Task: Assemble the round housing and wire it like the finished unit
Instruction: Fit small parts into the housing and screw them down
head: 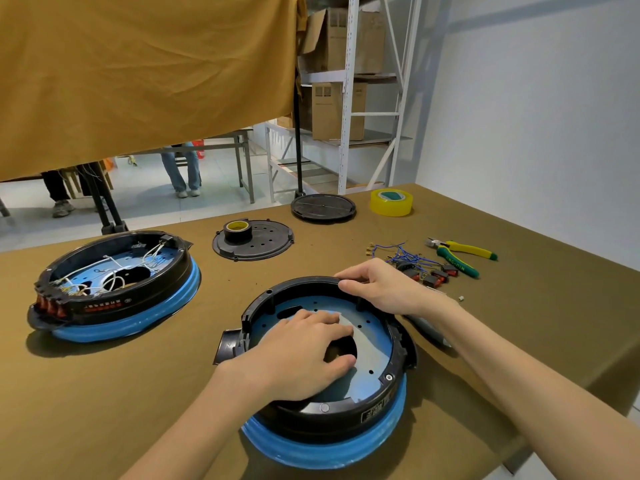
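A round black housing [374, 415] on a blue base ring sits near the table's front edge. A blue sheet [375, 348] with holes lies inside it. My left hand [298, 355] lies inside the housing, its fingers pressing on that sheet. My right hand [379, 289] holds the housing's far rim, fingers curled over the edge. At the left stands the finished unit [114, 285], the same housing with white wires and red switches fitted. Loose blue wires and red switches [420, 266] lie beyond my right hand.
Green-and-yellow pliers [462, 254] lie at the right. A black perforated cover [254, 242] carries a roll of dark tape [237, 230]. Another black lid [323, 207] and a yellow tape roll [391, 201] sit at the far edge. A pen-like tool [427, 329] lies under my right forearm.
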`<state>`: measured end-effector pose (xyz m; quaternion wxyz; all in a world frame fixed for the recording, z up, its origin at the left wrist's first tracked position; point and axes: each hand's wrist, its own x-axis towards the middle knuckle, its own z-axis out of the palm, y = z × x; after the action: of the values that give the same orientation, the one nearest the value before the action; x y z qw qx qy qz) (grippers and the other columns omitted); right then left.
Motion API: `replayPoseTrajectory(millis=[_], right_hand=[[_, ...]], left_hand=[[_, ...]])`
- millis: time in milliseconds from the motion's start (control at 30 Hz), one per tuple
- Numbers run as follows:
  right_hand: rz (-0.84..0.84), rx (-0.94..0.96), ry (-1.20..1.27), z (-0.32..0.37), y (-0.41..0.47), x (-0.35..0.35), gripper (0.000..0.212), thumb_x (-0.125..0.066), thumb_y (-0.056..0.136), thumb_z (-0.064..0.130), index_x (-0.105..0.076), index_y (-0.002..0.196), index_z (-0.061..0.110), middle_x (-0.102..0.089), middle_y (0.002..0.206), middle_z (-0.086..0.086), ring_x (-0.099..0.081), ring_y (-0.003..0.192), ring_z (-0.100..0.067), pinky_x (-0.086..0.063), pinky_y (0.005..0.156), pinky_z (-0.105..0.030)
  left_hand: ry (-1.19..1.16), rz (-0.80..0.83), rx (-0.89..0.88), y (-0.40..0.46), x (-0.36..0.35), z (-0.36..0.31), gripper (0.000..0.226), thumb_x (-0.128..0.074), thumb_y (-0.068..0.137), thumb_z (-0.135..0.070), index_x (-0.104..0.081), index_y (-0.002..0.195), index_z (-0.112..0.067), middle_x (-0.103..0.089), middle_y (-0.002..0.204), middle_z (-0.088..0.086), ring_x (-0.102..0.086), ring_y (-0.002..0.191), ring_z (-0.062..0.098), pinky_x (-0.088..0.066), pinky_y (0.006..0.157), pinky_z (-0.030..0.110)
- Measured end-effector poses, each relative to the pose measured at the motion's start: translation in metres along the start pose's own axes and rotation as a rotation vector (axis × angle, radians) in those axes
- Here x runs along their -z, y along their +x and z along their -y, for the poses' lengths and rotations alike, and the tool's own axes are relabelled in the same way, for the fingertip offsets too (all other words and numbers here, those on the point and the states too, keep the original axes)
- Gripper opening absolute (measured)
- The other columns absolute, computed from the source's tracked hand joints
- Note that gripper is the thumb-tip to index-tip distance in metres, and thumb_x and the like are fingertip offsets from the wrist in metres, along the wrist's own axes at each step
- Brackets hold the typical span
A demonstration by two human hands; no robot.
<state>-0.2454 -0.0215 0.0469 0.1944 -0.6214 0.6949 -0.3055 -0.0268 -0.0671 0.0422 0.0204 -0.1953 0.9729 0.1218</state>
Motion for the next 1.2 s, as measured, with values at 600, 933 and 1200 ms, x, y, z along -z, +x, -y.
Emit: replayPoseTrajectory(millis=[600,933,1200], right_hand=[[-0.162,-0.05,-0.225,-0.002,-0.005,0.0,0.034,-0.063,0.099,0.044,-0.083,0.094,0.018,-0.074,0.075,0.004,-0.066,0.066,-0.009,-0.048,0.059,-0.021],[-0.274,-0.108,-0.151,-0.003,-0.014,-0.006,0.034,-0.066,0.094,0.053,-0.083,0.088,0.024,-0.075,0.075,0.008,-0.068,0.069,-0.005,-0.054,0.06,-0.021],[-0.248,-0.097,-0.231,0.001,-0.016,-0.005,0.046,-0.063,0.099,0.045,-0.075,0.069,0.013,-0.067,0.059,-0.009,-0.048,0.046,-0.012,-0.038,0.047,-0.023]], left_hand=[[0.072,0.016,0.054,0.0,0.002,-0.001,0.055,-0.042,0.103,-0.055,-0.036,0.154,-0.037,-0.025,0.167,-0.009,-0.023,0.15,0.021,-0.025,0.118,0.045],[0.055,0.03,0.057,-0.001,0.005,-0.002,0.055,-0.041,0.103,-0.057,-0.035,0.155,-0.038,-0.023,0.168,-0.01,-0.022,0.151,0.019,-0.024,0.118,0.045],[0.069,0.071,0.055,-0.001,0.012,0.0,0.056,-0.045,0.103,-0.053,-0.034,0.156,-0.038,-0.022,0.168,-0.012,-0.019,0.153,0.019,-0.023,0.119,0.048]])
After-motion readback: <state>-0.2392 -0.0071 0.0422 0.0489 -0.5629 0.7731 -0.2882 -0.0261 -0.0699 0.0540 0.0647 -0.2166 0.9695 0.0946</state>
